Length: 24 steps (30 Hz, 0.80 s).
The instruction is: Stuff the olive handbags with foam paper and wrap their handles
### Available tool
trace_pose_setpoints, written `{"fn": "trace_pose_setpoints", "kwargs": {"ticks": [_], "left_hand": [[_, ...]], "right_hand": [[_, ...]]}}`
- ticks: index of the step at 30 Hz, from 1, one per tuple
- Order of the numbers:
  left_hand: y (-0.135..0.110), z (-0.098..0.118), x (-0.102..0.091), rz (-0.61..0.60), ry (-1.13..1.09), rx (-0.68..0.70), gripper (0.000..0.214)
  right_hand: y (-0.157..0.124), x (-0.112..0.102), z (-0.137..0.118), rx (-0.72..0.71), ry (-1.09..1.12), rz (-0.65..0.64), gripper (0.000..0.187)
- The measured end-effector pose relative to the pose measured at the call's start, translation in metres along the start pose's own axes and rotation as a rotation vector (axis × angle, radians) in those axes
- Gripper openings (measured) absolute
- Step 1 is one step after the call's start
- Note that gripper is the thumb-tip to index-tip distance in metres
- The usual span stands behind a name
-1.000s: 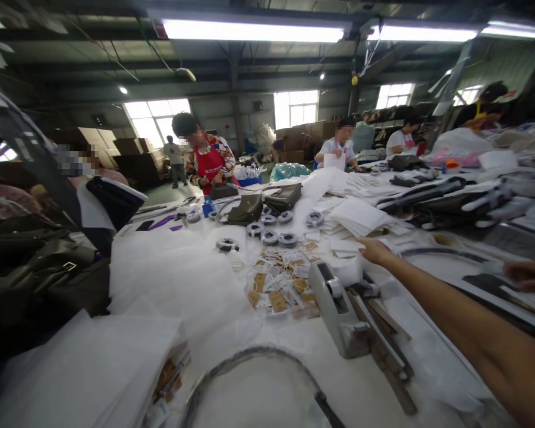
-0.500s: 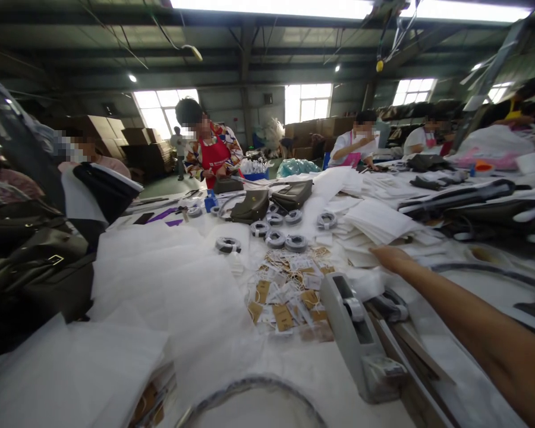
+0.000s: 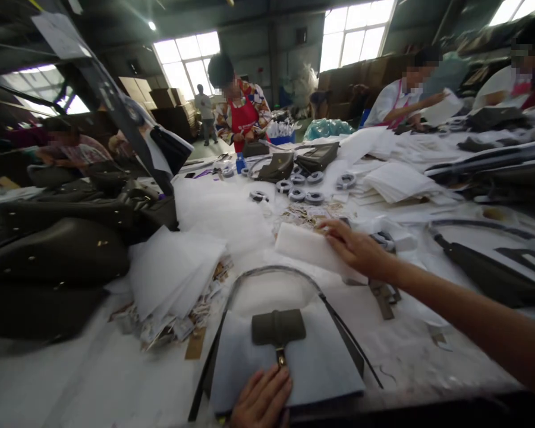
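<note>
My right hand point(image 3: 354, 248) reaches across the table and grips a folded white sheet point(image 3: 303, 245) by its right end, lifting it over the pile of paper tags. My left hand point(image 3: 261, 399) lies flat, fingers stretched, on the front of a handbag point(image 3: 289, 353) wrapped in white paper right in front of me. The bag's dark flap tab point(image 3: 278, 327) and its curved dark handle point(image 3: 258, 274) show above my fingers.
Dark handbags point(image 3: 57, 255) are piled at the left beside a stack of white sheets point(image 3: 173, 276). Tape rolls point(image 3: 301, 189), more white sheets point(image 3: 395, 181) and dark bag parts point(image 3: 490, 267) lie further out. Other workers point(image 3: 238, 107) stand at the table's far end.
The view has dropped toward the near table edge. My right hand drew back from the far white stacks with a sheet in it. My left hand and the wrapped bag came into view.
</note>
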<state>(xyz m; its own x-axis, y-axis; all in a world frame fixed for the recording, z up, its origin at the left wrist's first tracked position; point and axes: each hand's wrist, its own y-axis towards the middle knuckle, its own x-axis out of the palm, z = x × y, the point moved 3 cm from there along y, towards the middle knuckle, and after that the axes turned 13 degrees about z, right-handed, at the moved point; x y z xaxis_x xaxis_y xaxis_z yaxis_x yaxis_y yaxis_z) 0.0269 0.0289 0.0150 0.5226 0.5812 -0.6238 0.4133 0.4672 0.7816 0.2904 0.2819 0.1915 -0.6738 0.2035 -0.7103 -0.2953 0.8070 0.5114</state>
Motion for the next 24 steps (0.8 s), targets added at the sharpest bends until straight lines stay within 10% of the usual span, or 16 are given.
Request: {"fn": "trace_pose_setpoints", "kwargs": {"ticks": [4, 8, 11, 24], "left_hand": [[0.007, 0.001, -0.007, -0.125, -0.035, -0.097, 0.049], [0.011, 0.004, -0.009, -0.173, -0.084, -0.17, 0.049], [0.011, 0.005, -0.009, -0.173, -0.117, -0.214, 0.048], [0.011, 0.005, -0.008, -0.091, -0.137, -0.24, 0.045]], "right_hand": [[-0.078, 0.057, -0.077, -0.111, 0.187, -0.268, 0.028], [-0.129, 0.089, -0.085, -0.321, 0.024, -0.454, 0.036], [-0.142, 0.091, -0.074, -0.361, -0.124, -0.489, 0.064], [-0.138, 0.073, -0.124, -0.38, -0.005, -0.362, 0.047]]}}
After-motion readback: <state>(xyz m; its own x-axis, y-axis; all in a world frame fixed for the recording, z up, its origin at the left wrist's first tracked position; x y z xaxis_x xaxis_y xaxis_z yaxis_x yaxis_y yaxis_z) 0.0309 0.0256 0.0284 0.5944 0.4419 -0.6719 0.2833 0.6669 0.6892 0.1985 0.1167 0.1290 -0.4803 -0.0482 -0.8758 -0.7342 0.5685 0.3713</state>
